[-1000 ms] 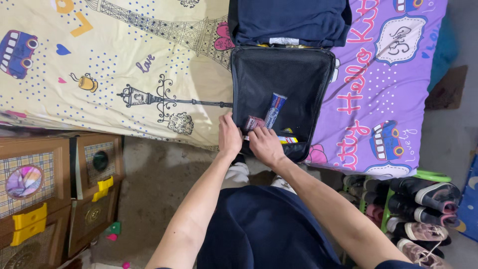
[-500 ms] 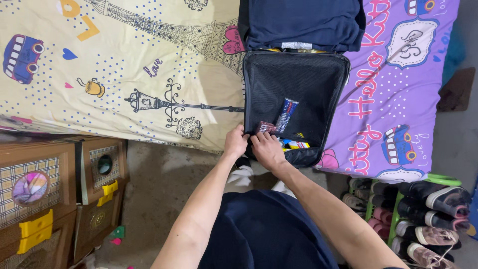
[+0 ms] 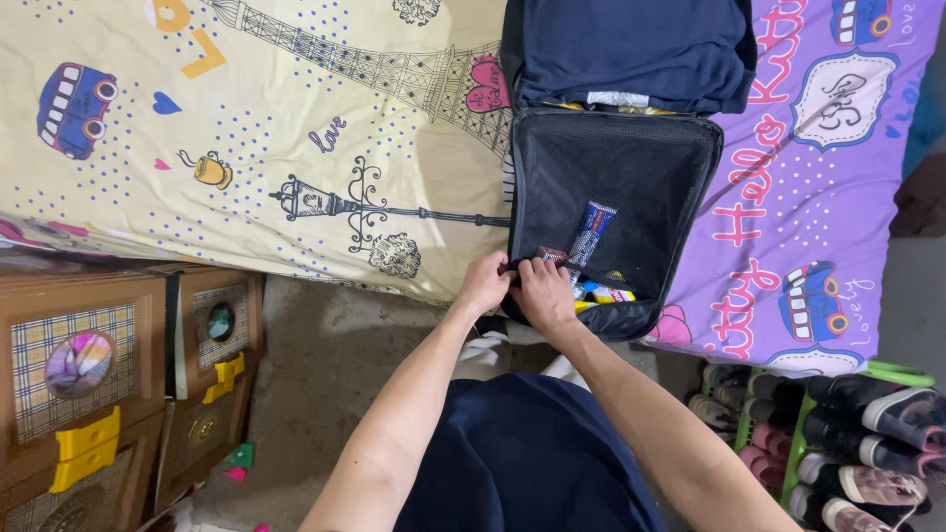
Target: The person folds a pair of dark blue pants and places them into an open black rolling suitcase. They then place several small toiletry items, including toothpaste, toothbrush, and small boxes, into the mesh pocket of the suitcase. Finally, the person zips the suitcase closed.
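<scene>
Head view, both hands' fingers pinched on black mesh bag (image 3: 611, 177) edge, left hand (image 3: 485, 284), right hand (image 3: 543, 293), shoe rack (image 3: 838, 433) nearby.

floor (image 3: 335, 365): bare concrete (dusty) | bed (image 3: 246, 148): far, printed sheets | wooden cabinets (image 3: 99, 384): left | shoe rack (image 3: 838, 433): near right

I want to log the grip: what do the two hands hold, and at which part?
Both the left hand and the right hand pinch the near left edge of the open black suitcase, at its mesh lining. Whether a zipper pull is held cannot be told.
</scene>
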